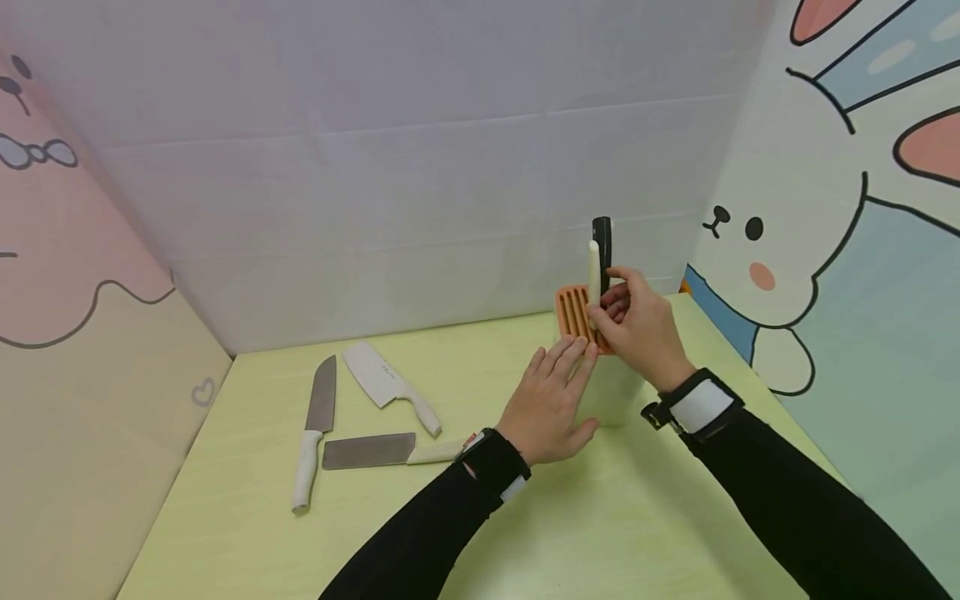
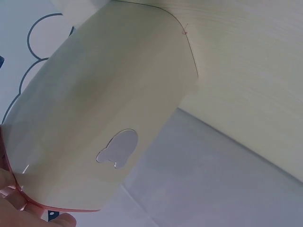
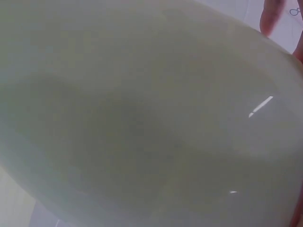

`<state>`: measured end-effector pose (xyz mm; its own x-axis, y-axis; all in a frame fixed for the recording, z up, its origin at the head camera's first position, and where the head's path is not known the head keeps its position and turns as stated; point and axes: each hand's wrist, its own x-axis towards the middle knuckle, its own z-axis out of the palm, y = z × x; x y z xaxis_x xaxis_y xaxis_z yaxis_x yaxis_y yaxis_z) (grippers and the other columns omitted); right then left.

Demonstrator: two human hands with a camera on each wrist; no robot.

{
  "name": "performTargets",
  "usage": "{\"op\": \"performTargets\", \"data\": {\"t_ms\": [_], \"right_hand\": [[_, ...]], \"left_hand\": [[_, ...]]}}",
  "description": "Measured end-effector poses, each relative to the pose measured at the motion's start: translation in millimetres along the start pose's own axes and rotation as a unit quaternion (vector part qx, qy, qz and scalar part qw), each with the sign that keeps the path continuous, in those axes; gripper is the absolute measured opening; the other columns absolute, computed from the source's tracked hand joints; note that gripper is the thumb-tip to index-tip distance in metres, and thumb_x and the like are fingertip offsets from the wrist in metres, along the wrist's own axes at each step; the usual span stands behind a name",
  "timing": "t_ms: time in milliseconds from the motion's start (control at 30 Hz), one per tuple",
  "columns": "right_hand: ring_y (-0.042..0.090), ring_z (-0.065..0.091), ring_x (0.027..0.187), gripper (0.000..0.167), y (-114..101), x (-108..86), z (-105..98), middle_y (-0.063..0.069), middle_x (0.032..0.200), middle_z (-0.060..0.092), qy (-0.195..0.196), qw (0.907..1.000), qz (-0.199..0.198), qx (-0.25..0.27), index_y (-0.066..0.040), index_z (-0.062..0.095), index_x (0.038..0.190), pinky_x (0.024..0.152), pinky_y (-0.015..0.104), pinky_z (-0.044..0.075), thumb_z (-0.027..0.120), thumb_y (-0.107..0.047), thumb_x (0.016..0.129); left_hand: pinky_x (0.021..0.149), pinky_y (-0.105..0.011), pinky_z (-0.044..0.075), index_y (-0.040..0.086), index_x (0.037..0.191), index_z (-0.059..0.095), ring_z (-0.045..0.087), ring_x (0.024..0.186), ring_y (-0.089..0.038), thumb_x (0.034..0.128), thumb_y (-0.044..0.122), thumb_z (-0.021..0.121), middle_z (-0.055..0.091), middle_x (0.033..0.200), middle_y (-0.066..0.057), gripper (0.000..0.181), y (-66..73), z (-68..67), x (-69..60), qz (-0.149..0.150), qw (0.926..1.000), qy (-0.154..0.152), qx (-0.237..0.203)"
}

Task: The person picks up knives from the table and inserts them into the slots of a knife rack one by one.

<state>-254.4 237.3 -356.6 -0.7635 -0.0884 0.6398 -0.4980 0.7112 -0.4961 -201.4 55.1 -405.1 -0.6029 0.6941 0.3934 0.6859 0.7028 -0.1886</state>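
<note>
A knife block (image 1: 566, 312) with an orange slotted top and a pale glossy body stands at the back right of the table. In its right-hand slots are an upright white-handled knife (image 1: 594, 271) and, just behind, a black handle (image 1: 602, 237). My right hand (image 1: 645, 329) pinches the white handle low down, near the slots, with its index finger beside the black handle; what lies below the handles is hidden. My left hand (image 1: 547, 400) rests straight fingertips on the block's front rim. Both wrist views are mostly filled by the block's body (image 2: 94, 104).
On the left of the pale yellow table (image 1: 225, 533) lie a white-handled chef's knife (image 1: 315, 433), a white cleaver (image 1: 378, 379) and a rectangular-bladed knife (image 1: 371, 451), its handle end near my left wrist. A white wall stands behind, with cartoon-printed walls at both sides.
</note>
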Motion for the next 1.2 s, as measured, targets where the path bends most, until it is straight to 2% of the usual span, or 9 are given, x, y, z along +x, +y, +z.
{"op": "performTargets", "data": {"t_ms": [367, 667, 867, 967, 1033, 1133, 1200], "right_hand": [[0.021, 0.063, 0.068, 0.052, 1, -1.2, 1, 0.013, 0.086, 0.064, 0.008, 0.9999, 0.008, -0.003, 0.004, 0.048, 0.126, 0.061, 0.038, 0.055, 0.074, -0.014, 0.085], [0.021, 0.063, 0.068, 0.050, 1, -1.6, 1, 0.013, 0.086, 0.065, 0.015, 0.9999, 0.008, -0.001, 0.004, 0.048, 0.125, 0.061, 0.038, 0.056, 0.072, -0.015, 0.086], [0.019, 0.062, 0.067, 0.041, 0, -1.1, 4, 0.013, 0.085, 0.065, 0.037, 0.9993, -0.006, -0.005, 0.004, 0.049, 0.123, 0.059, 0.032, 0.054, 0.066, -0.015, 0.090], [0.019, 0.061, 0.067, 0.040, -1, -2.5, 5, 0.012, 0.085, 0.064, 0.043, 0.9990, -0.011, -0.006, 0.004, 0.050, 0.122, 0.058, 0.032, 0.052, 0.066, -0.015, 0.090], [0.020, 0.059, 0.067, 0.040, -1, -4.2, 6, 0.012, 0.085, 0.063, 0.043, 0.9988, -0.019, -0.009, 0.004, 0.050, 0.121, 0.058, 0.034, 0.051, 0.066, -0.015, 0.090], [0.023, 0.059, 0.073, 0.043, 0, -7.8, 3, 0.013, 0.091, 0.062, 0.045, 0.9984, -0.029, -0.014, 0.004, 0.051, 0.122, 0.060, 0.038, 0.052, 0.068, -0.016, 0.088], [0.027, 0.059, 0.084, 0.049, 4, -11.8, -4, 0.017, 0.099, 0.061, 0.045, 0.9983, -0.027, -0.024, 0.004, 0.051, 0.124, 0.067, 0.042, 0.052, 0.071, -0.020, 0.086]], "left_hand": [[0.115, -0.046, 0.020, 0.004, 0.153, 0.021, 0.014, 0.145, -0.028, 0.0859, 0.058, 0.058, 0.022, 0.156, -0.012, 0.093, 0.9, -1.5, -0.7, -0.002, 1.0000, 0.001, -0.008], [0.114, -0.046, 0.021, 0.004, 0.153, 0.021, 0.014, 0.145, -0.028, 0.0857, 0.058, 0.058, 0.023, 0.156, -0.012, 0.094, 1.1, -2.5, -0.2, -0.002, 1.0000, 0.000, -0.004], [0.114, -0.048, 0.023, 0.006, 0.155, 0.010, 0.005, 0.147, -0.026, 0.0870, 0.058, 0.057, 0.014, 0.159, -0.011, 0.097, -4.5, -1.4, -3.9, 0.000, 0.9998, -0.017, -0.009], [0.113, -0.048, 0.024, 0.008, 0.155, 0.006, 0.003, 0.147, -0.025, 0.0876, 0.054, 0.060, 0.009, 0.160, -0.011, 0.098, -10.7, 0.0, -15.1, 0.003, 0.9997, -0.007, -0.025], [0.112, -0.048, 0.026, 0.008, 0.155, 0.007, 0.006, 0.147, -0.026, 0.0878, 0.051, 0.062, 0.009, 0.160, -0.012, 0.097, -17.5, -1.9, -29.2, -0.001, 0.9992, 0.003, -0.040], [0.111, -0.051, 0.028, 0.007, 0.154, 0.015, 0.016, 0.145, -0.028, 0.0868, 0.044, 0.066, 0.017, 0.158, -0.015, 0.092, -33.2, -9.2, -58.8, -0.024, 0.9972, 0.011, -0.071], [0.110, -0.053, 0.028, 0.006, 0.153, 0.019, 0.021, 0.143, -0.030, 0.0875, 0.041, 0.067, 0.023, 0.156, -0.016, 0.088, -48.3, -14.1, -82.9, -0.044, 0.9957, 0.002, -0.081]]}}
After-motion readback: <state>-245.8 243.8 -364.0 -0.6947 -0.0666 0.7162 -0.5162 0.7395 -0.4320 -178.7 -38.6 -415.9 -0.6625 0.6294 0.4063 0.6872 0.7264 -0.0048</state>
